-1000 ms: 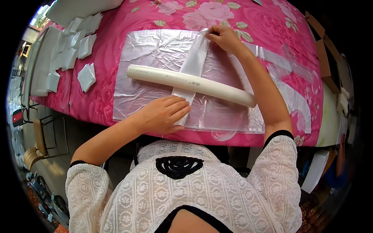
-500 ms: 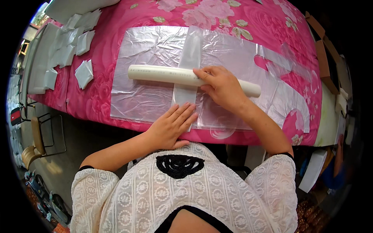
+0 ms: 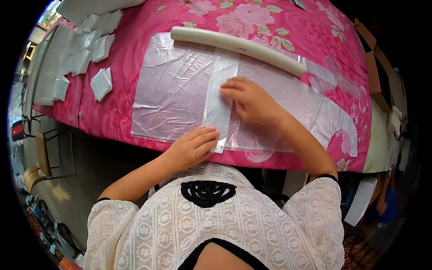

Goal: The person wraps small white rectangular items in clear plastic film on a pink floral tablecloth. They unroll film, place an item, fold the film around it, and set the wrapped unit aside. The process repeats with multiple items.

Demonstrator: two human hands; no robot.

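A clear plastic bag point(image 3: 173, 85) is spread on the pink table, its cut-out handle end to the right. Across its middle runs a whitish folded plastic strip point(image 3: 219, 85). My left hand point(image 3: 193, 145) lies open near the strip's lower end, fingertips touching it. Just over the strip's right edge is my right hand point(image 3: 254, 100), open with fingers loosely bent and nothing visible in them; whether they touch the plastic I cannot tell. A white plastic pipe point(image 3: 238, 45) rests along the bag's far edge, apart from both hands.
Several folded plastic packets point(image 3: 103, 47) lie at the left, many on a pale board point(image 3: 46, 74). The floral tablecloth point(image 3: 252, 20) covers the table. A cardboard box point(image 3: 379, 81) stands at the right edge. Beyond the left edge is a chair point(image 3: 42, 157); a person in blue point(image 3: 386, 202) is at the far right.
The pipe has moved away from me to the bag's far edge, and my right hand has let go of it. My left hand has shifted slightly left and down along the strip.
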